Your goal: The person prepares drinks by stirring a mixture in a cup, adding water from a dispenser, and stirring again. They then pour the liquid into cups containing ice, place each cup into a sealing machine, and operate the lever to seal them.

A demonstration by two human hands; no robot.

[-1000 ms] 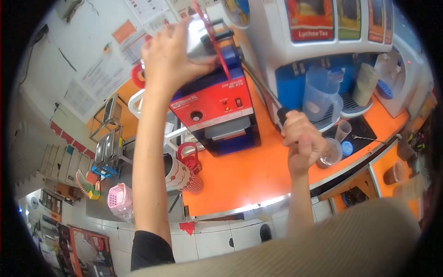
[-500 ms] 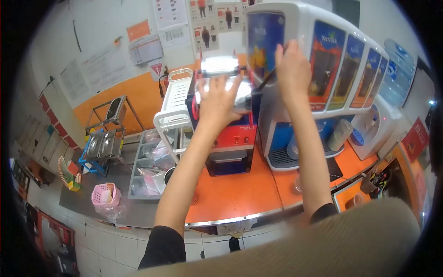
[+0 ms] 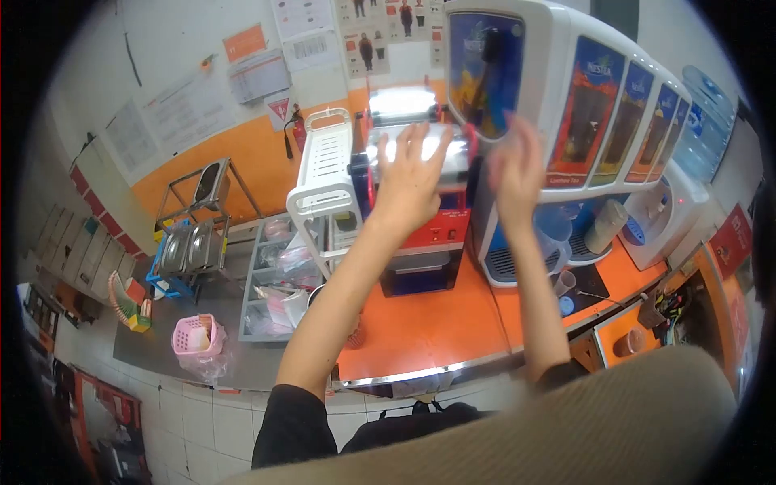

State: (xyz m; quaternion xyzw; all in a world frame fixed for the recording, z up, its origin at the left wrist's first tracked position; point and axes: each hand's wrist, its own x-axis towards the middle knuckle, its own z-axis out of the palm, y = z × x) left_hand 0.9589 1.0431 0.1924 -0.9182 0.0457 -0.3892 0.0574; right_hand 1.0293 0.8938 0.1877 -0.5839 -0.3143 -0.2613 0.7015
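Note:
My left hand (image 3: pixel 411 182) lies with spread fingers on the shiny silver roll (image 3: pixel 453 155) of a red and black machine (image 3: pixel 440 234). My right hand (image 3: pixel 517 166) is to the right of the machine, in front of the drink dispenser; its fingers are smeared by motion. Above it, a black lever handle (image 3: pixel 490 47) stands up before the dispenser's blue side panel (image 3: pixel 465 61), apart from the hand. A second bright roll (image 3: pixel 402 103) sits at the machine's top.
A white rack (image 3: pixel 325 166) stands left of the machine, beside a grey divided tray (image 3: pixel 252 279) of packets. Further left are a pink basket (image 3: pixel 194 335) and a metal stand (image 3: pixel 230 182). The drink dispenser (image 3: pixel 554 61) and cups (image 3: pixel 565 282) are at right.
My right hand has let go of the black lever and moved down; the lever now stands more upright. My left hand stays on the machine. The view has shifted slightly.

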